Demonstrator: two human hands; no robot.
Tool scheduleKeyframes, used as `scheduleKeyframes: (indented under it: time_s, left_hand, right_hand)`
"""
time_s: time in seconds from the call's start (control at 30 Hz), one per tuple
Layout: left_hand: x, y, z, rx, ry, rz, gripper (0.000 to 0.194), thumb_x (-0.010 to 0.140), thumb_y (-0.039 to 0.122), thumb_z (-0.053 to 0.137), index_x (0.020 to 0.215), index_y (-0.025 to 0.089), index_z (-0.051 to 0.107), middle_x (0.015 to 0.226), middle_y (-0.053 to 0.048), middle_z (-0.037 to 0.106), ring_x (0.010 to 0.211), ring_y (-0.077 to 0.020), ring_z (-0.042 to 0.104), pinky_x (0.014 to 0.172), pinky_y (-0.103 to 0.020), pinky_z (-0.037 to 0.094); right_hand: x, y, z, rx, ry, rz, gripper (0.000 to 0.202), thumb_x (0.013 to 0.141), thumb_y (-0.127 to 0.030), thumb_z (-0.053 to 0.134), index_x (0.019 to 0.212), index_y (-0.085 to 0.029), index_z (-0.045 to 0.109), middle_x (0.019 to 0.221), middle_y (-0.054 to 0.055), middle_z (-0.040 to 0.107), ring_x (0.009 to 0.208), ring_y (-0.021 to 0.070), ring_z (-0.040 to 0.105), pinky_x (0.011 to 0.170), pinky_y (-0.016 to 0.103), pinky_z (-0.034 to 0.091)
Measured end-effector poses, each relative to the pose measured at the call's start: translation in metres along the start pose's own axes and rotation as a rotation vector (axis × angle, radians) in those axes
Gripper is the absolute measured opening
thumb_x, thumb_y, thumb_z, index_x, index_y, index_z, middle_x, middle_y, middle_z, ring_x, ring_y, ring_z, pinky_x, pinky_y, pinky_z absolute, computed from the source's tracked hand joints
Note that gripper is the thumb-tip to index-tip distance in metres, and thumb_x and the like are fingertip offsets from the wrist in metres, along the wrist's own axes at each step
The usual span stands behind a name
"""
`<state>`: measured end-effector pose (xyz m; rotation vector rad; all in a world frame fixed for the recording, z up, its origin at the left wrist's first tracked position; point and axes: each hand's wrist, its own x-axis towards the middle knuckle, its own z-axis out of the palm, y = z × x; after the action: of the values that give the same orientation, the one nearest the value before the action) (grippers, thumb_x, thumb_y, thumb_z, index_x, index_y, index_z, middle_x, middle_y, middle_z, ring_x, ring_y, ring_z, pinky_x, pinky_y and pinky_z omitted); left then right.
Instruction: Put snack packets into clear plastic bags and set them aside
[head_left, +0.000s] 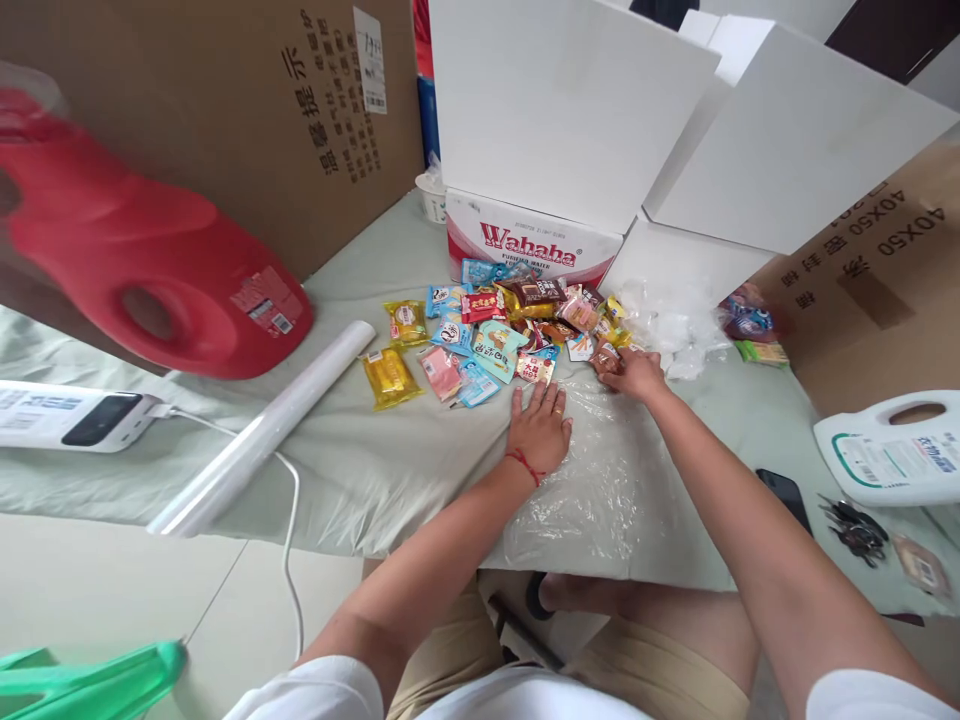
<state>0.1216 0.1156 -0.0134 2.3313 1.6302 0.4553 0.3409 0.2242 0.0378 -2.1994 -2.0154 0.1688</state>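
Note:
My left hand (540, 430), with a red string on the wrist, lies flat with fingers out on a sheet of clear plastic film (600, 480). Its fingertips reach the near edge of a pile of wrapped snacks, just below a white and red packet (535, 367). To the right, my right hand (637, 375) has its fingers closed on a small brown snack packet (606, 358) at the pile's edge. Around them lie a pale green packet (496, 348), a red packet (484, 305), a pink packet (439, 372) and yellow packets (390, 377).
A Wahaba-style red and white carton (532, 240) stands behind the pile, below white boxes (570, 100). Left are a plastic film roll (262, 430), a red jug (150, 250) and a power strip (67, 415). Right are crumpled clear plastic (675, 320), a phone (784, 498), keys (855, 530) and a white bottle (892, 450).

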Motion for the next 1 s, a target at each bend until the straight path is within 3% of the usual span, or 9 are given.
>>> scheduleKeyframes:
  time_s: [0.1,0.2,0.33,0.4,0.5,0.6,0.7,0.8,1.0]
  left_hand:
    - [0.0,0.0,0.001,0.005,-0.018,0.001,0.057,0.104,0.039,0.031,0.157,0.021,0.043,0.169,-0.009,0.031,0.159,-0.0271,0.021,0.128,-0.065,0.007]
    - [0.001,0.0,0.0,-0.006,-0.037,0.005,0.057,0.104,0.039,0.03,0.157,0.022,0.042,0.17,-0.009,0.03,0.159,-0.0267,0.021,0.128,-0.066,0.006]
    - [0.001,0.001,-0.002,-0.02,-0.037,0.002,0.058,0.104,0.04,0.026,0.157,0.021,0.042,0.169,-0.008,0.031,0.159,-0.027,0.022,0.127,-0.066,0.008]
    - [0.002,0.001,-0.004,-0.032,-0.033,-0.005,0.057,0.105,0.039,0.025,0.156,0.023,0.044,0.168,-0.007,0.034,0.158,-0.0266,0.024,0.127,-0.065,0.01]
    - [0.003,0.0,-0.007,-0.057,-0.016,-0.013,0.056,0.104,0.036,0.025,0.154,0.024,0.047,0.167,-0.007,0.038,0.157,-0.0258,0.029,0.127,-0.064,0.014]
    - [0.003,-0.003,-0.009,-0.071,-0.009,-0.005,0.054,0.102,0.031,0.03,0.152,0.024,0.05,0.165,-0.006,0.04,0.155,-0.0248,0.031,0.126,-0.064,0.017]
    - [0.004,-0.007,-0.008,-0.061,-0.015,0.007,0.054,0.099,0.023,0.034,0.15,0.023,0.051,0.165,-0.006,0.041,0.155,-0.0234,0.032,0.126,-0.063,0.017]
    - [0.004,-0.007,-0.006,-0.048,-0.002,0.012,0.054,0.099,0.023,0.033,0.15,0.024,0.051,0.165,-0.006,0.041,0.155,-0.0234,0.032,0.126,-0.063,0.017]
    - [0.004,-0.004,-0.003,-0.036,0.005,-0.001,0.055,0.104,0.039,0.029,0.154,0.025,0.047,0.166,-0.006,0.038,0.156,-0.0261,0.029,0.127,-0.064,0.015]
  right_hand:
    - [0.007,-0.01,-0.006,-0.047,-0.053,0.079,0.049,0.072,-0.048,0.079,0.109,-0.017,0.071,0.1,0.013,0.069,0.113,0.0343,0.053,0.089,0.04,0.042]
    - [0.002,-0.007,-0.025,-0.043,0.042,0.091,0.053,0.077,-0.046,0.075,0.12,-0.015,0.069,0.106,0.014,0.068,0.114,0.0343,0.052,0.093,0.041,0.042]
    - [-0.036,0.003,-0.061,0.105,0.191,-0.105,0.064,0.079,-0.048,0.072,0.136,-0.02,0.063,0.12,0.013,0.066,0.12,0.0336,0.052,0.102,0.045,0.042]
    - [-0.067,0.006,-0.071,0.188,0.077,-0.295,0.062,0.081,-0.05,0.072,0.137,-0.026,0.063,0.126,0.01,0.065,0.121,0.0324,0.055,0.103,0.046,0.044]
    - [-0.115,0.004,-0.069,0.246,-0.139,-0.532,0.055,0.082,-0.045,0.075,0.134,-0.029,0.066,0.126,0.009,0.067,0.12,0.0309,0.058,0.106,0.048,0.044]
    - [-0.148,0.0,-0.055,0.276,-0.228,-0.603,0.048,0.083,-0.034,0.074,0.131,-0.028,0.068,0.124,0.01,0.068,0.119,0.0302,0.059,0.106,0.049,0.045]
    - [-0.164,0.0,-0.046,0.284,-0.268,-0.589,0.047,0.083,-0.03,0.074,0.129,-0.026,0.068,0.123,0.01,0.068,0.117,0.03,0.058,0.105,0.048,0.046]
    - [-0.167,0.01,-0.045,0.286,-0.25,-0.501,0.049,0.084,-0.04,0.073,0.131,-0.026,0.067,0.121,0.01,0.068,0.115,0.0295,0.059,0.103,0.046,0.047]
    - [-0.123,0.075,-0.047,0.106,-0.032,-0.069,0.056,0.078,-0.047,0.073,0.128,-0.023,0.069,0.116,0.011,0.071,0.11,0.032,0.061,0.098,0.043,0.046]
